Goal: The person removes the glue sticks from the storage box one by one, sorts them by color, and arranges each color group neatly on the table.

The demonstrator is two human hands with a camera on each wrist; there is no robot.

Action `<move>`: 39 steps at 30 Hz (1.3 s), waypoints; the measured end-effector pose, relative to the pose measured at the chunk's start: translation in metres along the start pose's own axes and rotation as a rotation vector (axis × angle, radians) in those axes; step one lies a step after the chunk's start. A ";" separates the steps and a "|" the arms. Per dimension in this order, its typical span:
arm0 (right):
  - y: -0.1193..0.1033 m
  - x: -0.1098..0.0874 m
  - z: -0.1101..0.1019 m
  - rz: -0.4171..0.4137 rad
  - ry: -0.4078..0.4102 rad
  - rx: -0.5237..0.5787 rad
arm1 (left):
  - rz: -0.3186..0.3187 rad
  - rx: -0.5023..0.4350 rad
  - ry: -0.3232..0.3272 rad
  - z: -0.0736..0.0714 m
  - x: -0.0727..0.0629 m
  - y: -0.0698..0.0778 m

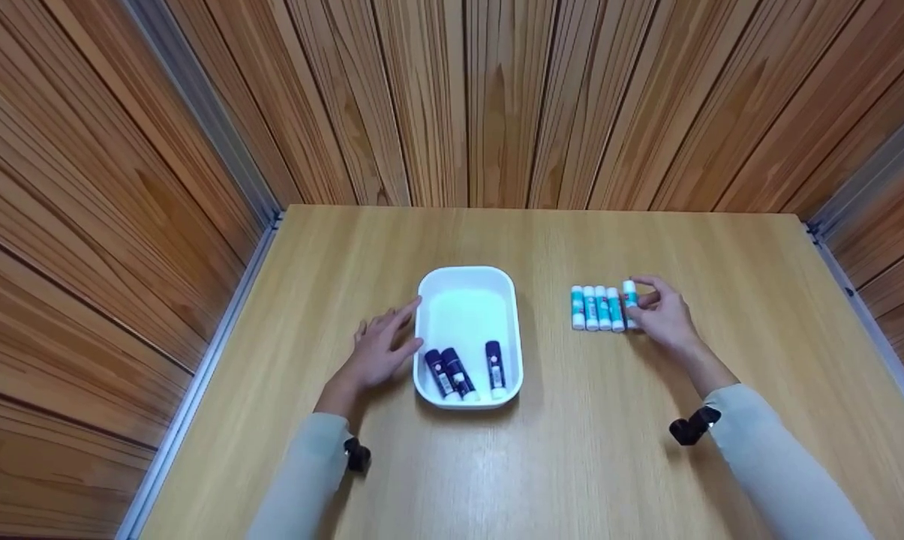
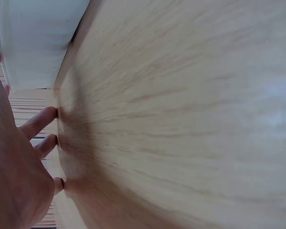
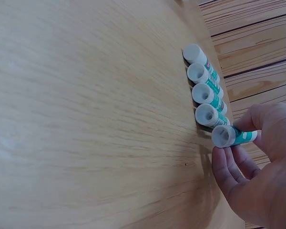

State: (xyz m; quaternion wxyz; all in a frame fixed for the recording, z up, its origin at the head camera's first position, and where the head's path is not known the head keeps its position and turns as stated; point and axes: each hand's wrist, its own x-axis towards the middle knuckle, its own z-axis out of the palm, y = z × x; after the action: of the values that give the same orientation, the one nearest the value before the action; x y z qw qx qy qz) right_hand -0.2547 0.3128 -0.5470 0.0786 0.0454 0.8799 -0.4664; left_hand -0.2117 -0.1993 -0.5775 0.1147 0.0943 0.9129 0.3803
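Note:
A white plastic tray [image 1: 469,300] stands on the table, with three dark purple glue sticks [image 1: 494,367] lying in its near end. My left hand [image 1: 376,351] rests at the tray's left side, thumb and index finger at its rim, the other fingertips on the table in the left wrist view. To the right of the tray, several white-and-teal glue sticks [image 1: 596,307] lie side by side in a row. My right hand [image 1: 665,315] pinches one more teal glue stick [image 3: 238,137] between thumb and fingers, at the right end of that row.
The wooden table [image 1: 452,480] is bounded by plank walls [image 1: 497,105] at the back and both sides. Metal rails [image 1: 196,390] run along the side edges. A small black camera [image 1: 693,427] sits on the right wrist, another [image 1: 357,454] on the left.

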 end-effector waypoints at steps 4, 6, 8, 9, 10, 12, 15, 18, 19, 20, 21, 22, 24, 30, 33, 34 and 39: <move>0.002 0.001 -0.001 0.015 -0.008 -0.017 | -0.002 -0.003 -0.001 0.000 0.000 0.001; 0.003 0.002 0.000 0.010 0.009 -0.031 | -0.001 -0.009 0.000 0.000 -0.001 0.001; 0.003 0.003 0.001 0.005 0.024 -0.041 | -0.001 -0.010 -0.001 0.001 -0.001 0.001; 0.004 0.003 0.002 0.005 0.029 -0.045 | -0.001 -0.009 0.000 0.001 0.000 0.000; 0.003 0.003 0.002 0.005 0.034 -0.049 | -0.001 -0.010 0.000 0.001 0.000 0.000; 0.003 0.003 0.003 0.012 0.034 -0.048 | -0.002 -0.009 0.001 0.001 0.000 0.001; 0.001 0.003 0.003 0.027 0.020 -0.046 | -0.003 -0.004 0.004 0.000 0.001 0.001; 0.000 0.003 0.002 0.035 0.005 -0.052 | 0.000 -0.001 0.006 0.000 0.001 0.001; 0.000 0.003 0.002 0.037 0.001 -0.055 | 0.002 -0.001 0.007 0.000 0.002 0.000; 0.000 0.003 0.002 0.040 -0.005 -0.057 | 0.002 0.001 0.008 0.000 0.002 0.001; -0.001 0.003 0.002 0.041 -0.010 -0.059 | 0.002 0.001 0.008 -0.001 0.001 0.001; -0.001 0.003 0.002 0.041 -0.013 -0.060 | 0.003 0.000 0.008 -0.001 0.001 0.001; -0.001 0.003 0.002 0.037 -0.014 -0.062 | 0.000 -0.001 0.007 -0.001 0.000 0.001; -0.001 0.003 0.004 0.013 -0.021 -0.062 | -0.011 0.005 0.006 -0.001 0.000 0.001; 0.000 0.003 0.004 0.005 -0.025 -0.061 | -0.005 0.003 0.009 -0.001 0.000 0.001; 0.000 0.003 0.005 0.006 -0.026 -0.060 | -0.004 0.003 0.008 -0.001 0.000 0.001; 0.002 0.002 0.005 0.011 -0.019 -0.075 | 0.000 0.003 0.004 0.000 0.000 0.001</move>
State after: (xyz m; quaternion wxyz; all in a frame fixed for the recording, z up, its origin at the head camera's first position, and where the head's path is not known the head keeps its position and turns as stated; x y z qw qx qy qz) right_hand -0.2559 0.3094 -0.5515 0.0913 0.0426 0.8957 -0.4331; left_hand -0.2113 -0.1989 -0.5772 0.1127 0.0937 0.9136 0.3794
